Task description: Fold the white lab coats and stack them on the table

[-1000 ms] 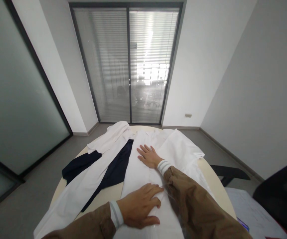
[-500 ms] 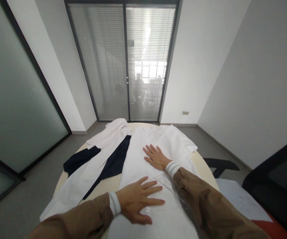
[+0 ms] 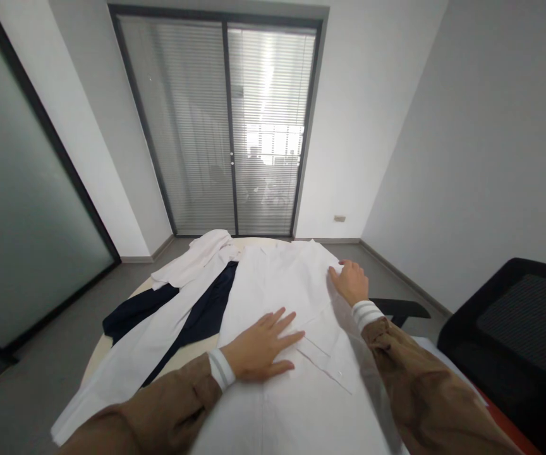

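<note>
A white shirt (image 3: 282,297) lies spread flat on a round table (image 3: 93,354), its chest pocket near the middle. My left hand (image 3: 263,344) rests flat on the shirt's front with the fingers stretched out and apart. My right hand (image 3: 350,281) sits at the shirt's right edge, fingers curled on the fabric there. Both arms wear brown sleeves with white striped cuffs.
To the left on the table lie a dark navy garment (image 3: 197,316), a long white garment (image 3: 135,363) across it and a bunched white garment (image 3: 197,259) at the back. A black chair (image 3: 505,322) stands at the right. Glass doors with blinds (image 3: 225,133) are behind.
My right hand has slid from the shirt's middle out to its right edge, and the folded-over right side of the shirt now lies flat. My left hand has moved slightly forward on the shirt.
</note>
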The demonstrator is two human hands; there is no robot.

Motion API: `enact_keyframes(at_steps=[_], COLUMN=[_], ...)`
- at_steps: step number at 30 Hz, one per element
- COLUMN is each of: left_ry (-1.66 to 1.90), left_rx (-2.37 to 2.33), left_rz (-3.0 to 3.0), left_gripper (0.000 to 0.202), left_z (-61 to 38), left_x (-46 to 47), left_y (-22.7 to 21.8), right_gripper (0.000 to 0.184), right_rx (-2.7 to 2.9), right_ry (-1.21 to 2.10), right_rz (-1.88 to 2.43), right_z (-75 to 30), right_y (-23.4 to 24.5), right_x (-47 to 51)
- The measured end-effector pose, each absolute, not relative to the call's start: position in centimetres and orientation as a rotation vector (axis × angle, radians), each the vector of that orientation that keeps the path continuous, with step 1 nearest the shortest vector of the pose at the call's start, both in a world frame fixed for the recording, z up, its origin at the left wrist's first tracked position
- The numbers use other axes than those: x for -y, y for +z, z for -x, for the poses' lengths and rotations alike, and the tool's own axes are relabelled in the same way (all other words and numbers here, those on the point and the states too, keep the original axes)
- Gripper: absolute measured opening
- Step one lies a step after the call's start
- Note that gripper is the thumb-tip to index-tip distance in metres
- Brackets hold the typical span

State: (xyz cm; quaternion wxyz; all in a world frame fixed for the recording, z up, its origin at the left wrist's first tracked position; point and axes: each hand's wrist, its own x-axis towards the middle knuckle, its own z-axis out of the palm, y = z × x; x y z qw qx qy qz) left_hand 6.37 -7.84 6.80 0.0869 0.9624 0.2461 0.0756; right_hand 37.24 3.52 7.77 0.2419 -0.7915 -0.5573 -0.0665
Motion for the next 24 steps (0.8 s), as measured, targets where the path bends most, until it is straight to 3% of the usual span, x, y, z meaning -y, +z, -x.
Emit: enact_keyframes(at_steps=[4, 10, 16, 24], left_ry=[0.189, 0.302, 0.346, 0.364], left_rx=[-0.987, -0.95, -0.929, -0.936], left_rz=[-2.793, -2.798, -2.757, -2.6], left_gripper=[0.067, 0.063, 0.06, 0.059], left_z=[-7.6, -7.5, -7.1, -6.5], left_x=[4.8, 3.9, 4.1, 3.6], left_y=[5.4, 2.5, 2.5, 2.9], right_gripper=[0.042, 0.028, 0.05, 0.057], right_rx=[1.519, 1.553, 1.619, 1.937], right_ry=[0.193, 0.273, 0.35, 0.2], right_rz=[2.224, 2.159, 2.084, 2.105], right_z=[-38.6, -38.3, -35.6, -28.3], right_y=[7.1, 6.9, 8.8, 11.4], right_x=[-4.9, -7.1, -8.3, -7.6])
